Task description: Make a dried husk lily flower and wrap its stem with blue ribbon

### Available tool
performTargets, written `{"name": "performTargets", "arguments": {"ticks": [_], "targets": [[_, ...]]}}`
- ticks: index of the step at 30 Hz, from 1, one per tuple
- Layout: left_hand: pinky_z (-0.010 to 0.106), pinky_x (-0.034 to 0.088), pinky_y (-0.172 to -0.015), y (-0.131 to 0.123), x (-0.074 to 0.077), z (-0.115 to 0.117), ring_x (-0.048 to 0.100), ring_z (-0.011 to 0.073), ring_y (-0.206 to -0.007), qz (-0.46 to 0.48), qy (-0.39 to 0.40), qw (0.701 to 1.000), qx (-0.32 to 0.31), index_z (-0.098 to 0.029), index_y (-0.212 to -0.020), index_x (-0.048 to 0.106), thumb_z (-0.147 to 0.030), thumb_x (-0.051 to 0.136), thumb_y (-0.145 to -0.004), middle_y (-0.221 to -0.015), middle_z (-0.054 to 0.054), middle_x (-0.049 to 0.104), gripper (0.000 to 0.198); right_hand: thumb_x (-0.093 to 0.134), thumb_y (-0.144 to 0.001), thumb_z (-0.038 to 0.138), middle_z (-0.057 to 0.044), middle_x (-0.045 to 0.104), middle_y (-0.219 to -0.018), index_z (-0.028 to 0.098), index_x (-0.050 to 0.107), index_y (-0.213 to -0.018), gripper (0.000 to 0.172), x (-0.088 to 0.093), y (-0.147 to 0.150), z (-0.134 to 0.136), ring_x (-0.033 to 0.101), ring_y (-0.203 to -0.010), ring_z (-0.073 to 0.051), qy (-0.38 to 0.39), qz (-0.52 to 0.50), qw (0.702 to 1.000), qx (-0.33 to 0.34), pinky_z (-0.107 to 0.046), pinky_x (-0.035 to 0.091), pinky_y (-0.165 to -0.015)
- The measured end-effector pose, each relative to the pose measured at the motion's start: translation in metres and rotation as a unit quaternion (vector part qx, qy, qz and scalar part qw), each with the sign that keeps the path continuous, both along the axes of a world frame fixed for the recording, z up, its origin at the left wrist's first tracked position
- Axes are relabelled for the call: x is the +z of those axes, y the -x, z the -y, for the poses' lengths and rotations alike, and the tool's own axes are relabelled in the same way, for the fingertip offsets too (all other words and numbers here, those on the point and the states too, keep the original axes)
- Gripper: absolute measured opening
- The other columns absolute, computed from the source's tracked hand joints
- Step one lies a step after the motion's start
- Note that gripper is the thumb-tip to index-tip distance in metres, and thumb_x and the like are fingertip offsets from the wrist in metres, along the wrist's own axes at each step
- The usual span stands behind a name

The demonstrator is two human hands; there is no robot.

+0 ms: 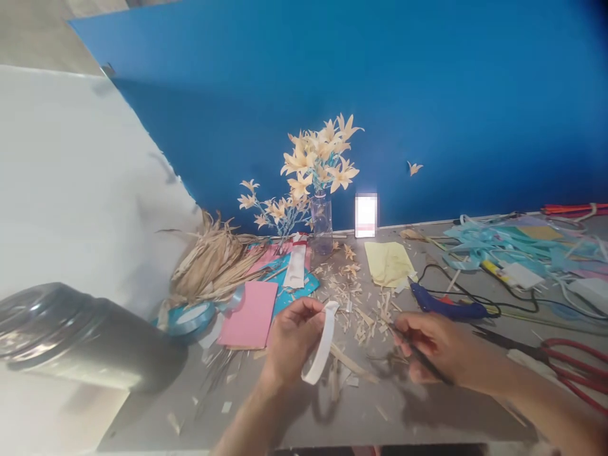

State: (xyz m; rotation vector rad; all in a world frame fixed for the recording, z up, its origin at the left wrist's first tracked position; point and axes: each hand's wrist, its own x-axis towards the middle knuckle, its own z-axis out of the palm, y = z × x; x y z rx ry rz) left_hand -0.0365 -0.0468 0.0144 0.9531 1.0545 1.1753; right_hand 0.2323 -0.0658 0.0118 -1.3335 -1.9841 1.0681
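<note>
My left hand (297,335) is closed, thumb and fingers pinching one end of a white strip (325,345) that curves down in a loop above the table. My right hand (434,345) is closed around a thin dark pen-like tool (427,362), its tip pointing left; its exact kind does not show. The hands are apart. Between and beyond them lie pale dried-husk scraps (363,323). A pink sheet (249,313) is left of my left hand, and a blue glue gun (446,304) lies just beyond my right hand.
Dried husks (209,259), ribbon roll (190,318) and large metallic cylinder (90,335) stand left. Behind are a clear bottle of pale flowers (322,221) and a yellow paper (389,263). Red-handled scissors (570,361), cords and tangled blue strips (503,244) lie right.
</note>
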Motion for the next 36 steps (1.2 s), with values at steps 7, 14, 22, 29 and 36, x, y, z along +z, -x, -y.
{"name": "performTargets", "arguments": {"ticks": [7, 14, 22, 29, 36], "targets": [[0.019, 0.041, -0.044, 0.001, 0.001, 0.01, 0.05, 0.0068, -0.047, 0.015, -0.04, 0.999, -0.012, -0.014, -0.078, 0.066, -0.031, 0.085, -0.069, -0.061, -0.002, 0.061, 0.027, 0.079, -0.068, 0.026, 0.005, 0.046, -0.069, 0.02, 0.05, -0.072, 0.029, 0.011, 0.036, -0.004, 0.035, -0.061, -0.01, 0.06, -0.001, 0.996, 0.062, -0.022, 0.026, -0.051], [0.018, 0.045, -0.042, 0.001, -0.004, 0.012, 0.057, 0.0083, -0.051, 0.063, -0.066, 0.995, -0.029, -0.016, -0.088, 0.064, -0.021, 0.084, -0.07, -0.071, -0.003, 0.062, 0.028, 0.073, -0.071, 0.03, 0.006, 0.049, -0.06, 0.019, 0.057, -0.07, 0.02, 0.011, 0.046, -0.008, 0.039, -0.055, -0.01, 0.129, 0.015, 0.988, 0.087, -0.022, 0.026, -0.05], [0.019, 0.045, -0.042, 0.003, -0.006, 0.012, 0.054, 0.0077, -0.046, 0.046, -0.06, 0.996, -0.049, -0.016, -0.082, 0.065, -0.023, 0.083, -0.071, -0.063, -0.004, 0.061, 0.023, 0.072, -0.075, 0.044, 0.003, 0.052, -0.055, 0.019, 0.052, -0.062, 0.035, 0.006, 0.049, -0.009, 0.045, -0.055, -0.012, 0.105, 0.033, 0.992, 0.057, -0.023, 0.03, -0.052], [0.019, 0.043, -0.045, 0.014, -0.011, 0.01, 0.054, 0.0082, -0.047, 0.002, -0.039, 0.999, -0.039, -0.015, -0.077, 0.065, -0.025, 0.082, -0.071, -0.059, -0.003, 0.06, 0.021, 0.071, -0.075, 0.043, 0.007, 0.033, -0.054, 0.02, 0.037, -0.056, 0.046, -0.005, 0.061, -0.015, 0.027, -0.055, -0.01, 0.05, 0.096, 0.992, 0.061, -0.024, 0.02, -0.05], [0.022, 0.04, -0.046, 0.04, -0.013, 0.011, 0.052, 0.0102, -0.049, -0.064, 0.008, 0.996, -0.056, -0.017, -0.087, 0.065, -0.029, 0.079, -0.07, -0.062, -0.003, 0.061, 0.025, 0.071, -0.078, 0.048, 0.008, 0.033, -0.051, 0.019, 0.039, -0.055, 0.048, -0.023, 0.078, -0.025, 0.026, -0.054, -0.01, -0.002, 0.12, 0.991, 0.058, -0.025, 0.018, -0.051]]}}
